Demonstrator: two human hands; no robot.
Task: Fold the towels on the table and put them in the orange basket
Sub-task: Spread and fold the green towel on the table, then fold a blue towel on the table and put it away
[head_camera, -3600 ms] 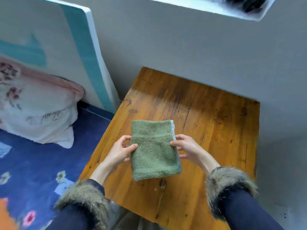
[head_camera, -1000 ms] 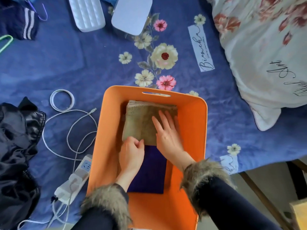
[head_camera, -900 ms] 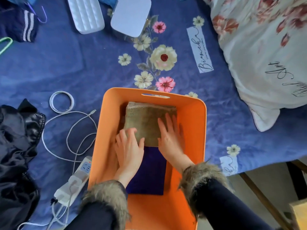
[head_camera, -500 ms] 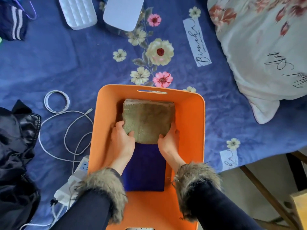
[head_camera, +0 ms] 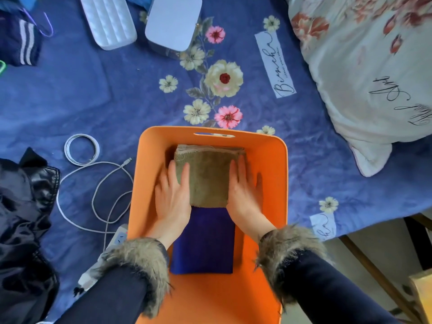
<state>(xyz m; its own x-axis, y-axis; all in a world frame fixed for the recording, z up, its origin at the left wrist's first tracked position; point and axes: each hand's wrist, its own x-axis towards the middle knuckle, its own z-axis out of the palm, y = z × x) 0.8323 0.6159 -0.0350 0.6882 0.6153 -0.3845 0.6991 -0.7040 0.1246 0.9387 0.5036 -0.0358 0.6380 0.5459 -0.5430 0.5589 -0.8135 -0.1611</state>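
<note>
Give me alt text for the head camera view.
Both hands, left hand and right hand, lie flat on a folded green towel in an orange basket, which overlaps a folded blue towel. The basket sits on a blue floral bedspread.

Orange basket on blue floral bedspread. Inside, folded green towel at far end, overlapping folded blue towel. Left hand and right hand flat, fingers straight, pressing green towel's sides. White cable left of basket.
</note>
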